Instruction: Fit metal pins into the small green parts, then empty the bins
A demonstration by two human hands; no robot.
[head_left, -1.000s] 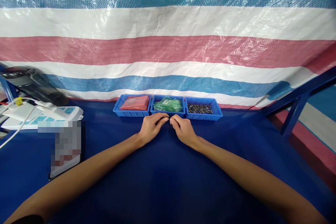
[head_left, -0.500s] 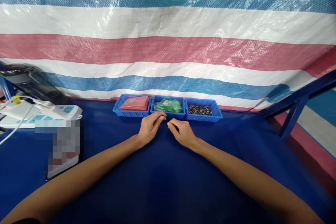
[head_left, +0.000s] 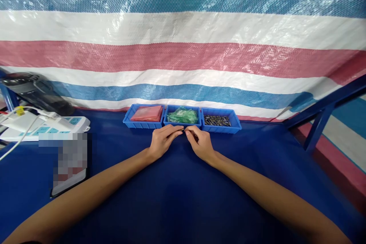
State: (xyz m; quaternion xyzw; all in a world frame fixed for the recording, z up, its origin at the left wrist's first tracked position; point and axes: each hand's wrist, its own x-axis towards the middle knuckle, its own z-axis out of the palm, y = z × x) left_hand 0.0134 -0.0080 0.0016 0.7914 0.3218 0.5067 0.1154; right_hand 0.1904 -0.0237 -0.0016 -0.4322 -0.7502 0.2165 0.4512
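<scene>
My left hand (head_left: 162, 143) is closed in a pinch, thumb against forefinger, just in front of the middle blue bin (head_left: 183, 125). A tiny dark thing (head_left: 182, 129) shows at its fingertips, too small to name. Close on the right, my right hand (head_left: 200, 145) also pinches, its fingertips almost meeting those of the left; what they hold, if anything, is hidden. Green plastic bags (head_left: 183, 115) lie in the middle bin. The left bin (head_left: 143, 124) has red plastic bags (head_left: 146, 113), and the right bin (head_left: 221, 127) has many small metal screws or pins (head_left: 217, 121).
At the left, a white power strip (head_left: 80, 126) with plugs and cables stands before a dark bottle (head_left: 47, 93). A phone-like device (head_left: 70, 183), partly blurred out, lies beside my left forearm. Striped sheeting (head_left: 183, 57) hangs behind the bins; a blue frame post (head_left: 320, 126) stands right.
The fingers of my left hand have stretched out more, and a tiny dark thing now shows at their tips. My right fingertips have shifted slightly right.
</scene>
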